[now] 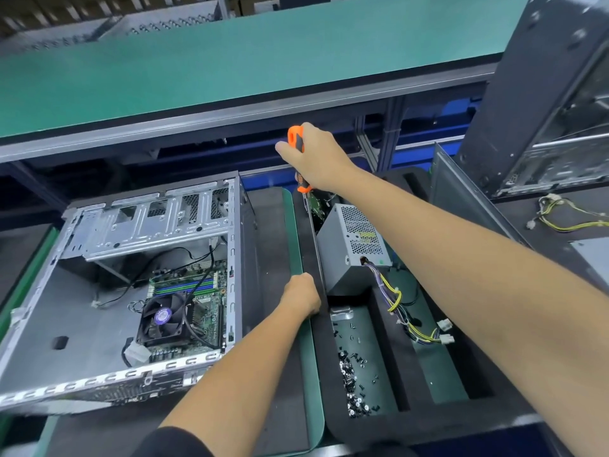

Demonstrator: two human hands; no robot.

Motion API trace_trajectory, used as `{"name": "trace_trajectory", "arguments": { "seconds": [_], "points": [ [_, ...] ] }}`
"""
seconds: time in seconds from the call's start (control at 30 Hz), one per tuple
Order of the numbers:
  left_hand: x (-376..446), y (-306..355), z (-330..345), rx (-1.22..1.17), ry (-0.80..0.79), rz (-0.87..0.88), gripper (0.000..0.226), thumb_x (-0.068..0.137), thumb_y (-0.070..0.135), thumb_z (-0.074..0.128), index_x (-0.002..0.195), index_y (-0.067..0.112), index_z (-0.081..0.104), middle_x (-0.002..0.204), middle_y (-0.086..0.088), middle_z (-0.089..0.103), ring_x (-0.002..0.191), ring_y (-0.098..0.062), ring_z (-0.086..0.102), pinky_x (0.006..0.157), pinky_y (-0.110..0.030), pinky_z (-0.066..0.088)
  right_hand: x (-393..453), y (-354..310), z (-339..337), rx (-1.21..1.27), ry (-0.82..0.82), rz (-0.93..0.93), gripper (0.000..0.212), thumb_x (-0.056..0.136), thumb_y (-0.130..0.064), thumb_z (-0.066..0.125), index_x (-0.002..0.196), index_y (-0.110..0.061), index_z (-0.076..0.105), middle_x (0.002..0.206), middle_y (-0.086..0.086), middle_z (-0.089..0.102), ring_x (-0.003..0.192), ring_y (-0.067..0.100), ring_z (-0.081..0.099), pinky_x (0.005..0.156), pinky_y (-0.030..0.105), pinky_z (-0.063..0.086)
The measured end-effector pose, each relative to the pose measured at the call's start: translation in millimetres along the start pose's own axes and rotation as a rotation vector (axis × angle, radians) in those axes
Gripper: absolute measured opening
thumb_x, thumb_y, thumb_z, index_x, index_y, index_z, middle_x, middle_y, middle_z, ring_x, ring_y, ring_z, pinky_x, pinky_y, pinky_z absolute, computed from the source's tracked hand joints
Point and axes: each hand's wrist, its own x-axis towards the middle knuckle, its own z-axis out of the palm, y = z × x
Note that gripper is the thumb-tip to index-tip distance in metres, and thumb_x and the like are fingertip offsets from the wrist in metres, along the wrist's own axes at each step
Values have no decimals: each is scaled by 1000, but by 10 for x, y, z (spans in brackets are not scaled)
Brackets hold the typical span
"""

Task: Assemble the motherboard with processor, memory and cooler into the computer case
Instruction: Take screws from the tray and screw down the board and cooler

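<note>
While the motherboard (194, 308) is lying flat in the open computer case (39, 328) with its cooler (163, 319) fitted, the right hand (316, 158) is clamping an orange screwdriver (296, 140) above the foam tray (365, 433).
Screws (354, 374) are lying loose in a tray slot, probably for fastening; the left hand (301, 293) is curling at the mat edge (304, 341), its fingers hidden, so its grip is unclear, and the screwdriver tip is hiding behind the power supply (352, 249).

screwdriver (298, 150) shaft hidden behind right hand (318, 159), left hand (301, 293) fingers hidden
</note>
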Motion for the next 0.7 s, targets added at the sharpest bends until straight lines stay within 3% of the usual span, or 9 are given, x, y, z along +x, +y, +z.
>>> {"name": "trace_trajectory", "arguments": {
  "seconds": [0.2,0.3,0.4,0.5,0.57,0.63,0.7],
  "points": [
    [-37,11,-51,-28,4,8,18,78,-2,50,70,9,39,83,-11,53,78,-27,60,52,-28,43,-43,-22,-7,-8,2,-11,29,97,-36,52,80,-19,36,74,4,44,56,17,49,41,17,43],
    [-73,34,-138,-66,48,22,7,84,0,45,87,4,49,102,-15,58,94,-32,62,66,-32,46,-60,-60,-22,-43,19,-17,29,97,-37,52,81,-18,37,73,2,44,55,16,50,41,17,44],
    [-83,46,-289,-143,142,50,23,89,5,49,109,-1,59,111,-18,62,102,-33,61,72,-30,43,-49,-171,-43,-63,47,-39,29,97,-35,51,81,-16,36,68,0,40,54,17,47,44,21,46],
    [-128,23,-542,-185,140,147,25,93,17,54,106,-2,63,110,-17,64,101,-33,60,78,-32,48,16,-373,-98,-105,98,-87,32,98,-36,50,78,-16,34,67,-1,38,55,18,43,50,29,45],
    [-183,-31,-713,-275,111,226,28,95,23,55,101,-3,66,103,-17,66,95,-30,61,82,-34,51,80,-547,-140,-150,150,-116,33,99,-38,48,77,-17,33,69,-2,38,54,16,41,47,20,40],
    [-259,-98,-868,-494,82,280,25,96,19,53,88,-1,64,89,-18,67,74,-25,62,70,-31,53,147,-737,-186,-184,216,-141,32,99,-39,46,78,-18,34,70,-4,38,52,12,41,38,10,32],
    [-355,-168,-1013,-730,33,307,25,97,14,46,77,3,56,75,-17,63,59,-24,57,55,-26,48,206,-919,-232,-173,284,-167,30,99,-39,46,80,-18,36,70,-6,38,53,8,39,39,10,33]
  ]
}}
